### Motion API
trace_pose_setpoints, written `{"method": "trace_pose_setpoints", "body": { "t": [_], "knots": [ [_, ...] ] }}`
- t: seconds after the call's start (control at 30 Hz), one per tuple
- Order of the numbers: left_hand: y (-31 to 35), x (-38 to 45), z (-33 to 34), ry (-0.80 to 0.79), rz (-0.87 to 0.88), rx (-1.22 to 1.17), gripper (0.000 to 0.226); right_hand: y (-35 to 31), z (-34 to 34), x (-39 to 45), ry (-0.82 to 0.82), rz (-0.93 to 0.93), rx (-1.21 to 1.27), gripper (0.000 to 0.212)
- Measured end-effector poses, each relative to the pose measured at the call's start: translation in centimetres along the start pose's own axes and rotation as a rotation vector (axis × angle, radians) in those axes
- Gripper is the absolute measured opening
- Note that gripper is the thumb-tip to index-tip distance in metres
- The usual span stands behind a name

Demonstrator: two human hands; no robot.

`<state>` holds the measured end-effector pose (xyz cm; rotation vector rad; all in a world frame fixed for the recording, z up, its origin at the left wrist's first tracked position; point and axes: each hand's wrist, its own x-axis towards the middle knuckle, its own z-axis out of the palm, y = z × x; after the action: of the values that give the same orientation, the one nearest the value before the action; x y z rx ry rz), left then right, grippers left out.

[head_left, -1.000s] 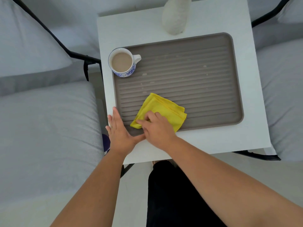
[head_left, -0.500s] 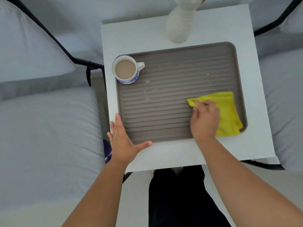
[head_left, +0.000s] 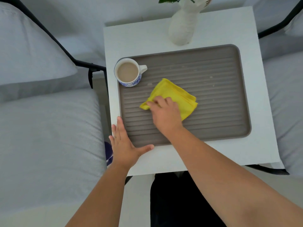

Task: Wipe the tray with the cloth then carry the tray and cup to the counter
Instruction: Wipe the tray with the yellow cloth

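A grey ribbed tray (head_left: 221,95) lies on a small white table (head_left: 205,154). A blue-and-white cup (head_left: 128,72) of milky drink stands in the tray's far left corner. My right hand (head_left: 164,114) presses a folded yellow cloth (head_left: 176,95) onto the tray's middle-left part, just right of the cup. My left hand (head_left: 125,145) lies flat with fingers spread against the tray's near left corner, thumb along its front rim. A few pale droplets dot the tray's ribs toward the right.
A white vase (head_left: 184,23) with green leaves stands on the table behind the tray. Grey cushioned seats with black frames flank the table, one on the left (head_left: 45,136) and one on the right (head_left: 288,89). My dark-clothed legs are below the table's front edge.
My right hand has swept the cloth from the tray's right side back to the middle-left and farther up, near the cup. The left hand stayed at the near left corner.
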<state>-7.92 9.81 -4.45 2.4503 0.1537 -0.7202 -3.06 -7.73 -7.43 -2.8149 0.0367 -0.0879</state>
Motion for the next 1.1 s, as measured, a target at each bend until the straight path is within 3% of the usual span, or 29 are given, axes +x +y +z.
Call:
{"method": "trace_pose_setpoints", "body": {
  "t": [0.23,0.33,0.53,0.73,0.93,1.1],
  "knots": [
    [0.4,-0.2,-0.4,-0.026,-0.027,0.028,0.148,11.2,-4.9,-4.0,0.082,0.368,-0.160,0.031],
    [0.5,-0.2,-0.4,-0.028,-0.032,0.028,0.148,15.3,-5.8,-4.8,0.199,0.508,-0.157,0.031],
    [0.6,-0.2,-0.4,-0.028,-0.028,0.035,0.148,12.1,-4.5,-4.5,0.323,0.692,-0.035,0.025],
    [0.6,-0.2,-0.3,-0.027,-0.040,0.033,0.150,3.7,-1.8,-3.4,0.146,0.434,0.001,0.026],
    [0.6,-0.1,-0.2,-0.012,-0.043,0.018,0.152,-3.1,0.9,-1.1,0.022,0.025,-0.037,0.030],
    [0.4,-0.1,-0.2,-0.004,-0.029,0.022,0.150,-0.5,-0.6,1.5,-0.029,0.005,-0.049,0.021]
  ]
}}
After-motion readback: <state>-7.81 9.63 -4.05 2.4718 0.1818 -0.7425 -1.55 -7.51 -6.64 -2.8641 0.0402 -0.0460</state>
